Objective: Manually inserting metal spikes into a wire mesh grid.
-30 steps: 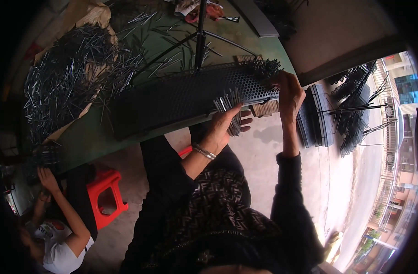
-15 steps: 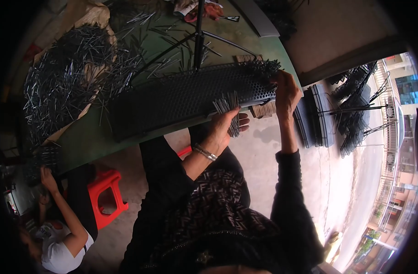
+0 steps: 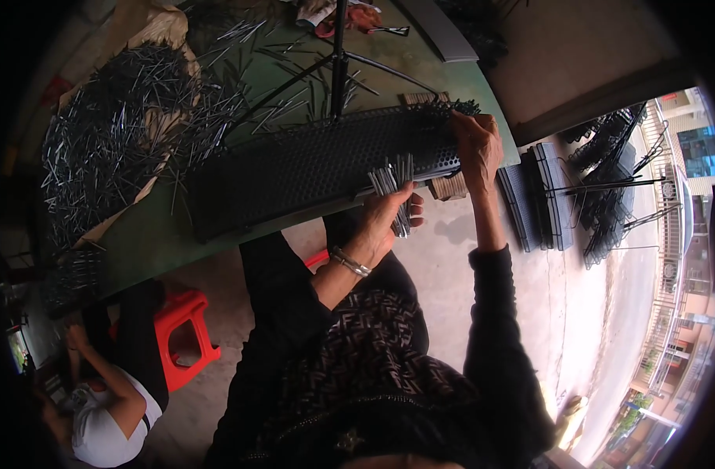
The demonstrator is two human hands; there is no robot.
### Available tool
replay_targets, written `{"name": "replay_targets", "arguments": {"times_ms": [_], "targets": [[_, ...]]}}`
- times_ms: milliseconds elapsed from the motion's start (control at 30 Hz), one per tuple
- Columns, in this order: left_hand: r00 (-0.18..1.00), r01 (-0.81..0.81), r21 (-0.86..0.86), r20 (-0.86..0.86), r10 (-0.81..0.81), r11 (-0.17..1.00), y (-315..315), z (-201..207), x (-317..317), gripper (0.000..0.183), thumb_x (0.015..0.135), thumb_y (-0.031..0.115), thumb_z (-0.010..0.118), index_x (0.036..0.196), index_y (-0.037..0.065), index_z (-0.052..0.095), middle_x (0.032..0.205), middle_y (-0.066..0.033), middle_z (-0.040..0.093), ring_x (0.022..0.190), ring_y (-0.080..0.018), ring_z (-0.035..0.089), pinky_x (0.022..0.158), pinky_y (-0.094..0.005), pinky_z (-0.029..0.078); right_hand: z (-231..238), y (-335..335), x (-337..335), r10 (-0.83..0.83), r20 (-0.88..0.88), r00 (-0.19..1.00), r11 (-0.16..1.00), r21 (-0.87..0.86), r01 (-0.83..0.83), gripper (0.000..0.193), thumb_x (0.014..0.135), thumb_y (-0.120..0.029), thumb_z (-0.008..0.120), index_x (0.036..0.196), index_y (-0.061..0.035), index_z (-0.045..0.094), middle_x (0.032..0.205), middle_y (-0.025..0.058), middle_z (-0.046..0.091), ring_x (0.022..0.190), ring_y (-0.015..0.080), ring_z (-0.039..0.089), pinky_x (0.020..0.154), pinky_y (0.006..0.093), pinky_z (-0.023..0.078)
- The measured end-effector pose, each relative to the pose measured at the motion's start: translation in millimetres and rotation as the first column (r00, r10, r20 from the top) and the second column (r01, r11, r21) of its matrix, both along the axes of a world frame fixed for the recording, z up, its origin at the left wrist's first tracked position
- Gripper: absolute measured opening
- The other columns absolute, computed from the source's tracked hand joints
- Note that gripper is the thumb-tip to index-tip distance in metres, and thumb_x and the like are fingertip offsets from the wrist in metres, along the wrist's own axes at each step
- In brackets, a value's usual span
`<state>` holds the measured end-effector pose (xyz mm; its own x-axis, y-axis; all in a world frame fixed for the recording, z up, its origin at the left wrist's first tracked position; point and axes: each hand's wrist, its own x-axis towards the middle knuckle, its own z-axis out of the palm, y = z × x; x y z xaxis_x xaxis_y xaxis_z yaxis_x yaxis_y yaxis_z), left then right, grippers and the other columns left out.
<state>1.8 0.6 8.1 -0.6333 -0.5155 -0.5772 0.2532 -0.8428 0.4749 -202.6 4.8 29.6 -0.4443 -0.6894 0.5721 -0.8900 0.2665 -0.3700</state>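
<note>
A long black perforated panel (image 3: 295,160) lies across the near edge of the green table. My left hand (image 3: 378,216) is closed around a bundle of thin metal rods (image 3: 388,178), held against the near side of the panel. At the panel's right end, my right hand (image 3: 479,148) has its fingers pinched together over the holes. Whatever is between those fingertips is hidden. Just beyond them, a cluster of dark rods (image 3: 439,114) sticks up from the panel's far right corner.
A heap of loose rods (image 3: 115,133) on brown paper covers the table's left side. Behind the panel stands a black tripod (image 3: 338,78). More perforated panels (image 3: 549,195) stand at the right. A co-worker (image 3: 111,410) sits lower left, by a red stool (image 3: 187,332).
My right hand has shifted left along the panel's end, its fingers now over the holes. My left hand has barely moved. The co-worker's raised hand has come down.
</note>
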Motion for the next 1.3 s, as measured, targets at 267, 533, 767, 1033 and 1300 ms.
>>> {"name": "replay_targets", "arguments": {"times_ms": [267, 533, 767, 1033, 1300], "targets": [[1.0, 0.003, -0.063, -0.023, -0.005, 0.998, 0.0, 1.3, 4.0, 0.021, 0.09, 0.022, 0.067, 0.102, 0.004, 0.067, 0.082, -0.0067, 0.067, 0.07, -0.0155, 0.063, 0.059, -0.0313, 0.055, 0.2, 0.0, 10.7, -0.046, -0.212, 0.976, 0.998, 0.023, 0.052, 0.023, 0.088, -0.027, 0.065, 0.108, -0.0172, 0.072, 0.096, 0.0081, 0.064, 0.089, 0.0307, 0.06, 0.077, 0.039, 0.047], [0.996, 0.087, -0.19, 0.028, -0.083, 0.978, -0.1, 14.1, 7.0, 0.024, 0.087, 0.022, 0.069, 0.102, 0.003, 0.068, 0.082, -0.0102, 0.071, 0.069, -0.0185, 0.069, 0.055, -0.0297, 0.053, 24.4, 33.7, 40.2, 0.205, 0.816, 0.541, 0.846, 0.13, -0.517, 0.028, 0.092, -0.026, 0.063, 0.097, 0.0009, 0.068, 0.076, 0.0036, 0.064, 0.066, 0.0071, 0.057, 0.053, 0.0233, 0.044], [0.992, 0.127, -0.201, 0.039, -0.121, 0.971, 2.3, 14.9, 9.7, 0.028, 0.088, 0.023, 0.069, 0.108, 0.004, 0.067, 0.089, -0.0106, 0.072, 0.076, -0.0195, 0.071, 0.058, -0.0279, 0.052, 23.3, 41.7, 43.0, 0.203, 0.86, 0.468, 0.891, 0.035, -0.452, 0.023, 0.091, -0.022, 0.062, 0.094, 0.0003, 0.068, 0.071, 0.0029, 0.062, 0.062, 0.007, 0.055, 0.05, 0.0221, 0.038], [0.985, 0.158, -0.29, 0.112, -0.131, 0.944, 1.2, 20.6, 11.0, 0.025, 0.088, 0.021, 0.068, 0.105, 0.002, 0.069, 0.089, -0.0127, 0.073, 0.072, -0.02, 0.072, 0.053, -0.0266, 0.051, 32.8, 45.4, 45.4, 0.183, 0.876, 0.447, 0.905, 0.028, -0.425, 0.023, 0.093, -0.023, 0.061, 0.095, -0.0005, 0.066, 0.07, 0.0033, 0.064, 0.063, 0.0075, 0.057, 0.052, 0.0218, 0.039], [0.974, 0.214, -0.327, 0.139, -0.177, 0.921, 1.5, 13.3, 8.9, 0.028, 0.089, 0.021, 0.067, 0.108, 0.001, 0.069, 0.092, -0.0124, 0.073, 0.074, -0.0207, 0.072, 0.054, -0.0264, 0.051, 30.2, 49.6, 32.5, 0.161, 0.912, 0.376, 0.865, 0.053, -0.499, 0.022, 0.093, -0.02, 0.059, 0.096, 0.0006, 0.065, 0.072, 0.005, 0.066, 0.068, 0.0095, 0.063, 0.058, 0.0217, 0.046]]}}
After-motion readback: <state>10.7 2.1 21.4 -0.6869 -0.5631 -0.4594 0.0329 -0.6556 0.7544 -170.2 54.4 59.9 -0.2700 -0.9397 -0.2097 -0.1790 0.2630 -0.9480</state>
